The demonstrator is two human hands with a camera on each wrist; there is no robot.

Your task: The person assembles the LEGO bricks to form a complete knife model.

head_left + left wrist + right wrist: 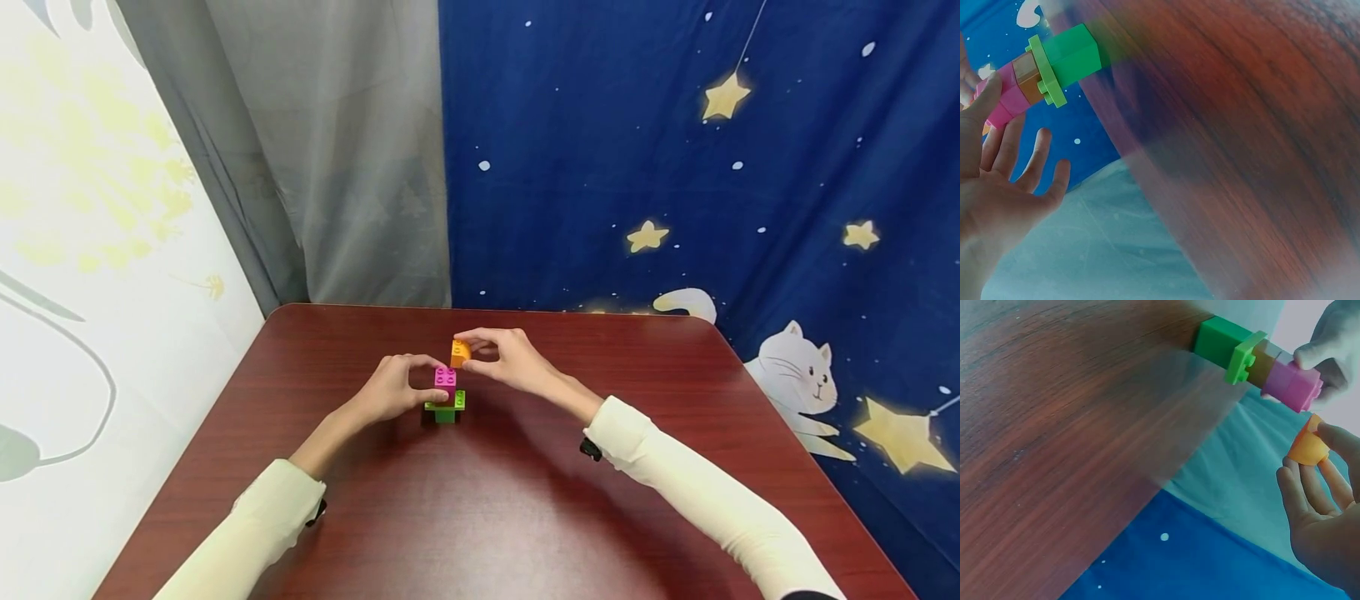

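Note:
A small stack of toy building bricks stands on the table. Its base is a green brick [446, 416], topped by a wider lime plate [1047, 70]. A brownish-orange brick [1027, 74] sits on the plate, and a pink brick [446, 379] with studs on top caps the stack. My left hand [392, 388] holds the pink brick between thumb and fingers. Just above and to the right of the stack, my right hand [519, 360] pinches an orange brick [1310, 444] with a curved side. In the right wrist view a gap shows between the orange and pink bricks.
The dark red wooden table [480, 517] extends around the stack. Behind it hang a grey curtain [367, 167] and a blue curtain [570, 167] with stars and a cat. A pale patterned panel [90, 250] borders the left side.

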